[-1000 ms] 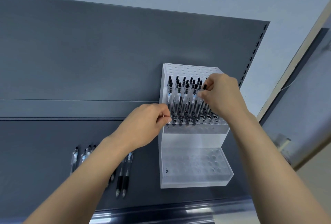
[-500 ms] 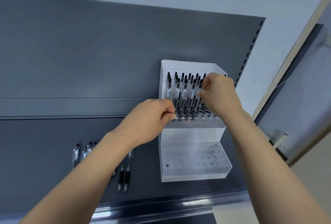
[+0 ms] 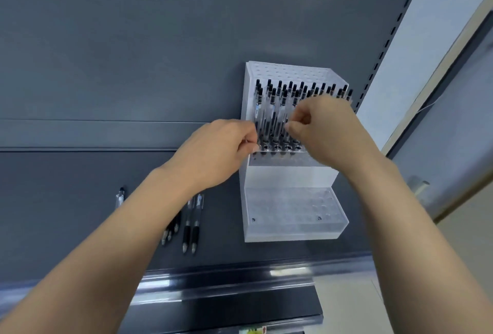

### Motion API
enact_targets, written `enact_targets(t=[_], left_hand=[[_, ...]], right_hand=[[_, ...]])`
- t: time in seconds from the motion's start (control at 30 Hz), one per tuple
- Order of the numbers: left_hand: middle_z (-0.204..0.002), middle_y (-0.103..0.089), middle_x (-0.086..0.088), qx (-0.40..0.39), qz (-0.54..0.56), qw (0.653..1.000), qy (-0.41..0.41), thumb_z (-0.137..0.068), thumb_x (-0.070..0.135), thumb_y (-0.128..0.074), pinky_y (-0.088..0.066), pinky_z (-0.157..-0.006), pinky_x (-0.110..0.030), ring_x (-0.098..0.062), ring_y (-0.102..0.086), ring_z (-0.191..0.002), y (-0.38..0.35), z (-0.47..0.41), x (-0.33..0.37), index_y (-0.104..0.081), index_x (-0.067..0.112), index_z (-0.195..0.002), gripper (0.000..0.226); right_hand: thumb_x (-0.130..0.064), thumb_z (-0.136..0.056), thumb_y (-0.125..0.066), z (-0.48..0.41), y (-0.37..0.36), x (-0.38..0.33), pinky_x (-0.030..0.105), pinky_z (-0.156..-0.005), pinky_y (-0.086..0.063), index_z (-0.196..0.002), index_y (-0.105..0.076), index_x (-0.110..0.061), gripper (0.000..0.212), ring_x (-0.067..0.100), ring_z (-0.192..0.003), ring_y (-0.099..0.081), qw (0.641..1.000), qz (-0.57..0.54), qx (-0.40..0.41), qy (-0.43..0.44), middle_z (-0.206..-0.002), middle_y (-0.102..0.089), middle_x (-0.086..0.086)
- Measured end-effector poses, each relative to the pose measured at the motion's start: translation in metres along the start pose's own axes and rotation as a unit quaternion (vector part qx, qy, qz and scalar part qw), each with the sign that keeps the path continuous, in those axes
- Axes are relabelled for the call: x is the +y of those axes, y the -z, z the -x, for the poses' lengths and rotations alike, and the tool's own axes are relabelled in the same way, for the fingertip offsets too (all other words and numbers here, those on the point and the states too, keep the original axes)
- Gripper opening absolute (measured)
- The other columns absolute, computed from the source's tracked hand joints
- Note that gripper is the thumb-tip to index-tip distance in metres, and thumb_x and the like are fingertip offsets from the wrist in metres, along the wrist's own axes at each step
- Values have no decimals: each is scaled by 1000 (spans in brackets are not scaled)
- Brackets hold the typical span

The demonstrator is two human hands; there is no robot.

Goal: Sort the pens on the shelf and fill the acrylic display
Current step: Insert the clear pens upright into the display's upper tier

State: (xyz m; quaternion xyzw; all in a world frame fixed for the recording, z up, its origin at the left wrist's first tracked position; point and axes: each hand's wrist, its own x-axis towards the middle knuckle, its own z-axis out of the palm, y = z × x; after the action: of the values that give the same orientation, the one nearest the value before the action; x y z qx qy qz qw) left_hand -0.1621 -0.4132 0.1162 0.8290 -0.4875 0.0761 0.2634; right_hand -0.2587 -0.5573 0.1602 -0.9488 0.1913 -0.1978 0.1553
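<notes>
The acrylic display (image 3: 290,176) is sitting right of centre in the frame, on the dark shelf (image 3: 66,213), with its back against the grey back panel (image 3: 133,53). It is stepping down in tiers toward me. The middle tier is carrying the standing pens (image 3: 274,114), upright and packed close together, their black caps pointing up. The lowest tier, at the lower right of the display, is showing rows of holes with nothing standing in them.

My right hand (image 3: 325,125) is reaching in over the right part of the pen rows, fingers curled and thumb drawn toward the forefinger against the barrels. I cannot tell whether a pen is caught between them. My left hand (image 3: 216,152) is sitting at the left edge of the middle tier, fingers curled in, the tips just beside the leftmost pen. I cannot tell whether it is gripping anything either.

Left of the display, the loose pens (image 3: 192,221) are lying flat on the shelf, partly hidden under my left forearm, and one more pen (image 3: 120,196) is lying further left. The shelf's glossy front rail (image 3: 226,283) is running along the bottom of the frame.
</notes>
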Motion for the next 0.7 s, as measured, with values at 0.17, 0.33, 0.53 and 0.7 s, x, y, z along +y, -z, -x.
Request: enact_targets(t=[0.17,0.33,0.53,0.7], left_hand=[[-66,-51,11,10,-26,998,65,-92,24,-55,-33,-63,-29,-9,-45,-60,4,32,-37,-59,16,-87,10],[-70,-56,9,-11,-26,985,172,-91,23,-57,-39,-66,-30,-16,-49,-64,-3,84,-81,-61,17,-90,8],[-90,-63,-4,17,-41,958,284,-91,24,-58,-43,-72,-34,-28,-57,-86,-13,135,-119,-61,12,-95,12],[-112,-57,-15,14,-46,913,404,-89,31,-61,-45,-82,-40,-35,-55,-99,-25,151,-133,-54,6,-109,34]], right_hand=[[-30,-89,-60,17,-44,-28,36,-75,-49,-88,-65,-10,21,24,-80,-60,994,-45,-77,67,-82,-66,6],[-32,-90,-61,18,-105,-48,38,-78,-49,-94,-64,-6,26,28,-87,-59,986,-52,-147,67,-88,-66,10],[-33,-91,-60,28,-161,-72,38,-76,-50,-95,-63,-2,32,30,-87,-60,976,-44,-210,40,-92,-65,12],[-35,-91,-60,34,-189,-86,35,-73,-48,-101,-61,-1,35,30,-85,-60,972,-45,-230,2,-97,-64,14]])
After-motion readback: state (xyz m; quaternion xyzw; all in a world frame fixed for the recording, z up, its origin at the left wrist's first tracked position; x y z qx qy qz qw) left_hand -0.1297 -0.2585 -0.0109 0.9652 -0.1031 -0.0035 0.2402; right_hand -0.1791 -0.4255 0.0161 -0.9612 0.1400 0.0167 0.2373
